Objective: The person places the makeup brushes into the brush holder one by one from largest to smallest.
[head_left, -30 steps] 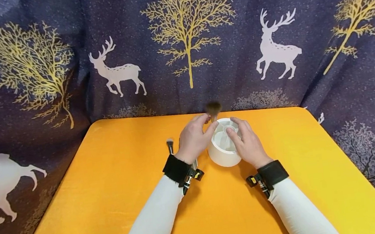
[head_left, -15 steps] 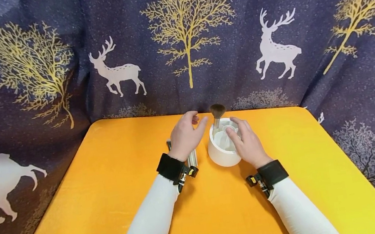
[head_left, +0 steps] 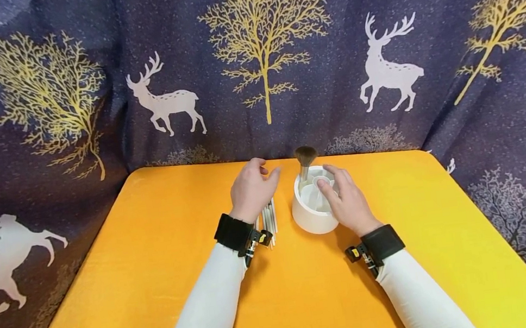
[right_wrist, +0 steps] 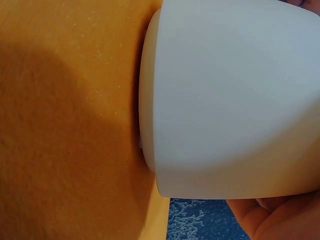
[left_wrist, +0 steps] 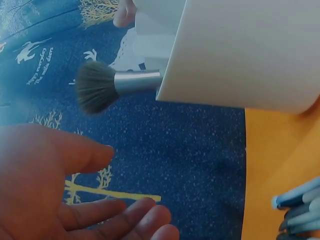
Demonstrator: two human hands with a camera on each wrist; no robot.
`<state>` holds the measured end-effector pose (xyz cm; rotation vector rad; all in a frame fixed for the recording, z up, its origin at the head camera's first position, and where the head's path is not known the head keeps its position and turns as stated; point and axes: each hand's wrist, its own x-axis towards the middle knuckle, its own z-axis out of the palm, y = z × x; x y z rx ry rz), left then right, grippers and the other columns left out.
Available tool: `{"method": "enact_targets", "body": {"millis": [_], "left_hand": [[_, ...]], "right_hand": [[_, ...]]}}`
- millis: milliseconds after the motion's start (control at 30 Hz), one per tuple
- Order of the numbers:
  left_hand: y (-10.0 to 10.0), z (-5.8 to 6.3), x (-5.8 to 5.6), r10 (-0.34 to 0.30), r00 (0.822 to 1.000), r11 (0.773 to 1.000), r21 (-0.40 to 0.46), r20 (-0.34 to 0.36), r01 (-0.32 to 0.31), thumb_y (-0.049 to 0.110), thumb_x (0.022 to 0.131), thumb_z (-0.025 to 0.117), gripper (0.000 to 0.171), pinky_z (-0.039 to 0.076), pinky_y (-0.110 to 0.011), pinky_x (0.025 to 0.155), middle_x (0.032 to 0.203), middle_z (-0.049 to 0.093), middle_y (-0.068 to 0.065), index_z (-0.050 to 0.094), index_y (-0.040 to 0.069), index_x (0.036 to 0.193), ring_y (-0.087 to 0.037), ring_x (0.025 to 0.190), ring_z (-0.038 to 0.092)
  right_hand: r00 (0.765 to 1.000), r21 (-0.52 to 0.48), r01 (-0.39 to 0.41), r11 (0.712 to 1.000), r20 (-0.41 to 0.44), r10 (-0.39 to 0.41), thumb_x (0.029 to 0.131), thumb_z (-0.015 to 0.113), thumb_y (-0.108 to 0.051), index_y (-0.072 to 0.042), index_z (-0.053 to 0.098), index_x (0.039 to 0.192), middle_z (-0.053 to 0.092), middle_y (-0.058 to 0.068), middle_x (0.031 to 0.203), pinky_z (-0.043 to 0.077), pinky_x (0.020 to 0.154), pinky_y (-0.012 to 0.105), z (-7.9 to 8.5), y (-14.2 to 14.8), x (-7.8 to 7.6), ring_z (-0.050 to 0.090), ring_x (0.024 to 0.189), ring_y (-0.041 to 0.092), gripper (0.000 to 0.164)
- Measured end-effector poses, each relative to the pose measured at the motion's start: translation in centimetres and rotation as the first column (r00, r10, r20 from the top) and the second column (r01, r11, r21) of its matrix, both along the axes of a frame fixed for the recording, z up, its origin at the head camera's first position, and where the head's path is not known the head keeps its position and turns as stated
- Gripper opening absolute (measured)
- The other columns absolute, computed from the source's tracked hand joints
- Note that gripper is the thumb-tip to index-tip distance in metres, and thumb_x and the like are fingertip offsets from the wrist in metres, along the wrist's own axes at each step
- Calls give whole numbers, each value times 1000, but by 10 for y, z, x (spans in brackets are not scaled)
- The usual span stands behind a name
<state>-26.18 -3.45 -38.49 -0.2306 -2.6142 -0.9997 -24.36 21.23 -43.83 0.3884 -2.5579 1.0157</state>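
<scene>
A round white brush holder (head_left: 313, 222) with inner compartments stands on the table. One makeup brush (head_left: 305, 155) leans in its left compartment, dark fluffy bristles up; the left wrist view shows the brush's silver ferrule at the rim. My right hand (head_left: 350, 200) grips the holder's right side, thumb over the rim and fingers outside. My left hand (head_left: 252, 191) hovers left of the holder, fingers loosely spread and holding nothing, apart from the brush. Below that hand lie several makeup brushes (head_left: 270, 221), their handles toward me and their heads hidden behind it.
An orange-yellow table (head_left: 160, 286) carries everything. Behind it hangs a dark blue curtain (head_left: 208, 39) printed with trees and deer, close to the table's back edge. Black straps with small cameras sit on both wrists.
My left hand has let go of the makeup brush, which now stands in the holder, and has moved left over the lying brushes. My right hand keeps its place on the holder.
</scene>
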Motion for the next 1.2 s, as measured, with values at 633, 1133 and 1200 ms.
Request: {"method": "enact_targets", "body": {"millis": [633,1133,1200], "left_hand": [[-47,-9,8,28,999,999,-45,46,-26,47,97,57,46,45,-35,65,104,63,-2,59,13,128,-15,76,55],[-88,-31,-6,23,979,996,-88,204,-5,43,97,59,40,44,-36,64,95,63,-2,59,12,123,-19,72,57],[-93,-34,-7,23,973,997,-82,231,-4,42,98,59,34,42,-36,62,90,63,-3,60,13,116,-20,69,55]], "right_hand": [[1000,-2,3,1000,22,-3,102,39,-57,-19,35,151,46,13,137,45,92,52,-1,2,-2,50,113,27,62],[1000,-5,1,1000,7,-1,103,40,-54,-18,36,151,47,15,136,45,83,49,-2,1,1,50,103,27,60],[1000,-3,1,1000,6,-1,103,40,-54,-18,36,151,47,15,136,45,85,50,-1,1,0,50,104,27,60]]}}
